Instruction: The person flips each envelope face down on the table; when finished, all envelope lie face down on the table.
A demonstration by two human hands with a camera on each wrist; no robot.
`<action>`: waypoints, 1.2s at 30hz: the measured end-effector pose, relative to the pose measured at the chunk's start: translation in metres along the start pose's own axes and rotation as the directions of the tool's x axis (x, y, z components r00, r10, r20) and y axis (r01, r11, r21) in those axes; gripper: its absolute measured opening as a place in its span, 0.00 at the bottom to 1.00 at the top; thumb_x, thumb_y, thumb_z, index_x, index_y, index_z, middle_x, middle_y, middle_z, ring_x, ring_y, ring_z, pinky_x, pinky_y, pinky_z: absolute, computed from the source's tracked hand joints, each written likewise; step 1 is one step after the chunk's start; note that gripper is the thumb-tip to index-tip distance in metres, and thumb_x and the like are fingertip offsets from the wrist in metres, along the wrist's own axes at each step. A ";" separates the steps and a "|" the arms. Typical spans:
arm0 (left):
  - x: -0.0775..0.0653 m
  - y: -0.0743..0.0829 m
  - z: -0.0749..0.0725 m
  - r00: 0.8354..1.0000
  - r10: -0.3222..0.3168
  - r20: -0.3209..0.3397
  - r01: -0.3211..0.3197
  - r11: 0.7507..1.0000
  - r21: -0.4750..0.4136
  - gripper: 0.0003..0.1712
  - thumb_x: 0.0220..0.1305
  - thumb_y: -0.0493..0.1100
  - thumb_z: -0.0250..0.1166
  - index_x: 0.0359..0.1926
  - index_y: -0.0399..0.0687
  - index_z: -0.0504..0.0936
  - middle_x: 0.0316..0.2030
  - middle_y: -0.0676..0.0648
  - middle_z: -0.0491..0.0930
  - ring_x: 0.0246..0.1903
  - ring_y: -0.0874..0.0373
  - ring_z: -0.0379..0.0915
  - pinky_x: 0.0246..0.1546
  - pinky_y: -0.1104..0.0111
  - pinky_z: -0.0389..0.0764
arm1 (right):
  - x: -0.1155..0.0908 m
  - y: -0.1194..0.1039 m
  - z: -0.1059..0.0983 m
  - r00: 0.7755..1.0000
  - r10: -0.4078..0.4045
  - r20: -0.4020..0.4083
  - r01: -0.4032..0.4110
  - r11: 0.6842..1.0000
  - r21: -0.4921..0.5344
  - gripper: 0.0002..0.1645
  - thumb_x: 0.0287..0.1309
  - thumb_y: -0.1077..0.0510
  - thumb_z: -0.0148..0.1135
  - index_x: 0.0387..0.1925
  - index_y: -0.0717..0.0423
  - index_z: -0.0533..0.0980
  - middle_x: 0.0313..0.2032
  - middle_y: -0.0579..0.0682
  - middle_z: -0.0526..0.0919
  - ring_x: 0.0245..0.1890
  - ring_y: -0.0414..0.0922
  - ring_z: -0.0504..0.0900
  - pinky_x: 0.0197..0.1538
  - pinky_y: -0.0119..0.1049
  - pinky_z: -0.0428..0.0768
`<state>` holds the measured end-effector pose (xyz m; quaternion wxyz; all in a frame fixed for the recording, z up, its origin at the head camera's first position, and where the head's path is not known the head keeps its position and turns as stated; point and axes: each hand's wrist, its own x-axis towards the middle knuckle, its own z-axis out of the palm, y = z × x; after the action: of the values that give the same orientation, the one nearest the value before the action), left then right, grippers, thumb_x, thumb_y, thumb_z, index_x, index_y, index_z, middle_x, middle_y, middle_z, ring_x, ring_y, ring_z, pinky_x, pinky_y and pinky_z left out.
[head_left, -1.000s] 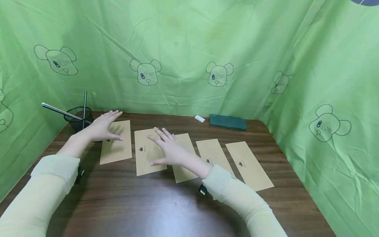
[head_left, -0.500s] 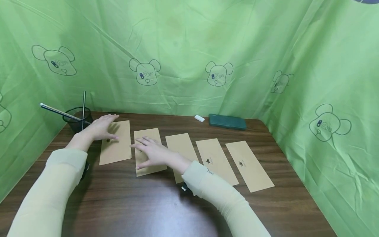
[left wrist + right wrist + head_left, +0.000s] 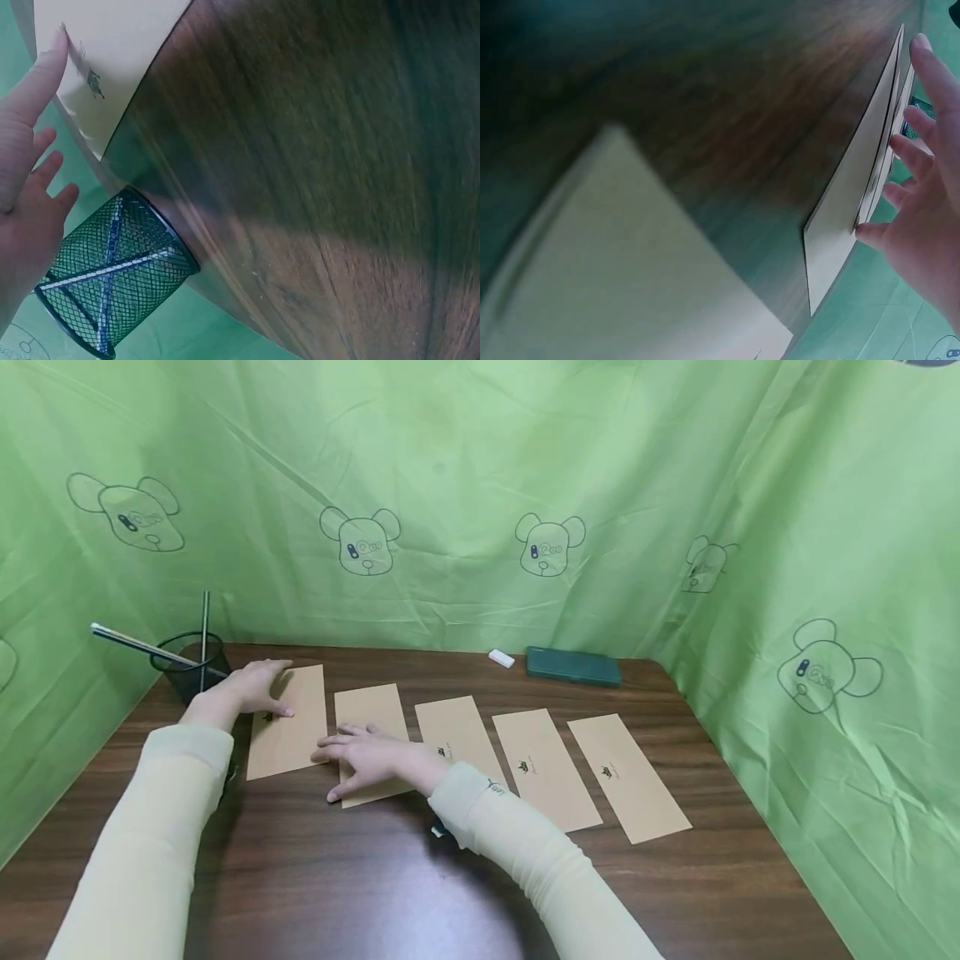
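Several flat kraft-paper envelopes with a small crown print lie in a row on the table. My left hand point(image 3: 253, 687) is over the left edge of the leftmost envelope point(image 3: 296, 735), thumb spread from the fingers. In the left wrist view that envelope point(image 3: 120, 37) shows past the thumb. My right hand point(image 3: 371, 758) is spread low over the second envelope point(image 3: 375, 700), its fingertips reaching toward the first one's right edge. In the right wrist view the fingertips appear at or close to an envelope point(image 3: 840, 217); contact is hard to tell. Neither hand grips anything.
A black mesh pen cup point(image 3: 187, 681) holding pencils stands beside my left hand. A white eraser point(image 3: 501, 657) and a dark green case point(image 3: 573, 666) lie at the table's back edge. Three more envelopes, the rightmost one point(image 3: 630, 777) included, lie to the right. Green curtains surround the table.
My right hand has moved left and lower, from over the second and third envelopes toward the first. The left hand has come down slightly. The envelopes stay in place.
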<state>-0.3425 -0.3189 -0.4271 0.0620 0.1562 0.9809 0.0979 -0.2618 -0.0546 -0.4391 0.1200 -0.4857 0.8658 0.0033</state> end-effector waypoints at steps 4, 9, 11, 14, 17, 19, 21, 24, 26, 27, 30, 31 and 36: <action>-0.003 -0.002 0.001 1.000 -0.012 0.026 0.012 1.000 -0.027 0.62 0.44 0.61 0.74 0.66 0.24 0.55 0.61 0.21 0.58 0.60 0.25 0.53 0.58 0.38 0.59 | 0.003 -0.001 0.000 1.000 0.007 0.010 -0.007 1.000 -0.006 0.42 0.51 0.25 0.54 0.67 0.27 0.60 0.71 0.32 0.53 0.74 0.46 0.41 0.70 0.55 0.50; -0.005 -0.006 0.003 0.997 -0.021 0.068 0.026 0.998 -0.066 0.64 0.43 0.63 0.73 0.66 0.23 0.53 0.62 0.20 0.55 0.61 0.25 0.51 0.59 0.38 0.57 | 0.002 0.000 -0.001 1.000 -0.012 0.015 0.012 1.000 -0.012 0.40 0.51 0.25 0.54 0.66 0.27 0.62 0.70 0.32 0.54 0.74 0.46 0.43 0.70 0.55 0.50; -0.006 -0.007 0.003 0.997 -0.035 0.075 0.041 0.996 -0.073 0.65 0.42 0.65 0.72 0.67 0.25 0.52 0.62 0.20 0.54 0.61 0.24 0.50 0.58 0.36 0.57 | 0.000 0.000 0.000 1.000 -0.023 0.015 0.023 1.000 -0.012 0.40 0.51 0.25 0.54 0.66 0.27 0.62 0.70 0.33 0.55 0.73 0.46 0.43 0.70 0.56 0.50; -0.006 -0.010 0.004 0.997 -0.052 0.065 0.056 0.996 -0.065 0.66 0.40 0.67 0.73 0.68 0.29 0.53 0.61 0.19 0.55 0.59 0.22 0.50 0.55 0.34 0.59 | -0.003 0.001 0.000 0.999 -0.038 0.016 0.038 0.999 -0.012 0.40 0.51 0.26 0.55 0.66 0.27 0.61 0.70 0.33 0.55 0.73 0.46 0.44 0.70 0.56 0.50; -0.006 -0.011 0.003 0.998 -0.052 0.047 0.054 0.997 -0.050 0.64 0.38 0.67 0.73 0.66 0.31 0.56 0.59 0.20 0.57 0.58 0.22 0.51 0.53 0.34 0.61 | -0.007 0.001 0.000 0.999 -0.045 0.015 0.045 0.999 0.000 0.40 0.51 0.26 0.56 0.66 0.26 0.62 0.70 0.33 0.56 0.73 0.45 0.44 0.70 0.56 0.49; -0.006 -0.010 0.003 0.998 -0.050 0.042 0.051 0.998 -0.042 0.63 0.38 0.67 0.74 0.65 0.32 0.59 0.56 0.20 0.59 0.56 0.23 0.53 0.52 0.35 0.63 | -0.010 0.002 0.000 0.999 -0.049 0.021 0.049 0.999 0.007 0.40 0.52 0.27 0.56 0.66 0.26 0.62 0.70 0.33 0.56 0.73 0.45 0.44 0.70 0.56 0.49; -0.006 -0.008 0.003 0.998 -0.051 0.041 0.053 0.998 -0.040 0.61 0.36 0.68 0.74 0.63 0.33 0.62 0.53 0.21 0.61 0.54 0.24 0.56 0.50 0.36 0.65 | -0.012 0.003 0.001 0.998 -0.054 0.025 0.054 0.998 0.010 0.39 0.52 0.27 0.56 0.66 0.26 0.62 0.70 0.32 0.56 0.73 0.45 0.45 0.70 0.56 0.48; -0.007 -0.005 0.003 0.997 -0.059 0.042 0.060 0.998 -0.034 0.59 0.35 0.69 0.74 0.61 0.35 0.64 0.50 0.22 0.62 0.52 0.25 0.58 0.47 0.37 0.67 | -0.015 0.003 0.001 0.998 -0.064 0.027 0.063 0.998 0.013 0.38 0.53 0.28 0.56 0.65 0.26 0.63 0.69 0.32 0.57 0.73 0.44 0.46 0.70 0.56 0.47; -0.006 -0.004 0.003 0.996 -0.070 0.045 0.072 0.997 -0.033 0.59 0.34 0.69 0.74 0.60 0.36 0.65 0.49 0.22 0.62 0.51 0.24 0.58 0.46 0.37 0.67 | -0.016 0.004 0.000 0.997 -0.066 0.028 0.066 0.998 0.021 0.37 0.53 0.28 0.56 0.64 0.26 0.64 0.69 0.31 0.58 0.73 0.44 0.46 0.70 0.56 0.47; -0.006 -0.004 0.003 0.996 -0.071 0.044 0.073 0.997 -0.033 0.59 0.34 0.69 0.74 0.60 0.36 0.65 0.49 0.22 0.61 0.51 0.24 0.59 0.46 0.37 0.67 | -0.017 0.004 0.001 0.997 -0.065 0.028 0.064 0.998 0.027 0.37 0.53 0.28 0.56 0.64 0.26 0.64 0.69 0.31 0.58 0.73 0.43 0.46 0.70 0.56 0.46; -0.003 -0.007 0.002 0.997 -0.066 0.038 0.068 0.997 -0.042 0.58 0.34 0.67 0.76 0.59 0.35 0.64 0.48 0.22 0.59 0.49 0.23 0.61 0.46 0.38 0.68 | -0.019 0.004 0.002 0.998 -0.060 0.027 0.059 0.997 0.048 0.36 0.53 0.28 0.56 0.64 0.25 0.64 0.68 0.29 0.57 0.73 0.43 0.45 0.71 0.56 0.46; -0.003 -0.007 0.000 0.998 -0.061 0.034 0.062 0.997 -0.053 0.57 0.34 0.65 0.76 0.59 0.34 0.64 0.49 0.21 0.58 0.49 0.23 0.61 0.46 0.37 0.68 | -0.020 0.004 0.002 0.998 -0.059 0.026 0.057 0.997 0.055 0.36 0.53 0.28 0.56 0.64 0.25 0.64 0.68 0.29 0.57 0.73 0.42 0.45 0.71 0.56 0.45; -0.002 -0.009 -0.010 1.000 -0.008 0.002 0.008 0.997 -0.077 0.49 0.38 0.54 0.79 0.57 0.31 0.67 0.48 0.23 0.60 0.46 0.30 0.66 0.47 0.41 0.69 | -0.021 0.006 0.004 0.998 -0.056 0.022 0.054 0.996 0.077 0.36 0.53 0.29 0.56 0.64 0.25 0.63 0.69 0.28 0.56 0.73 0.42 0.44 0.71 0.55 0.45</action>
<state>-0.3446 -0.3297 -0.4186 0.0691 0.1500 0.9770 0.1350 -0.2549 -0.0331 -0.4389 0.1490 -0.5042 0.8502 -0.0273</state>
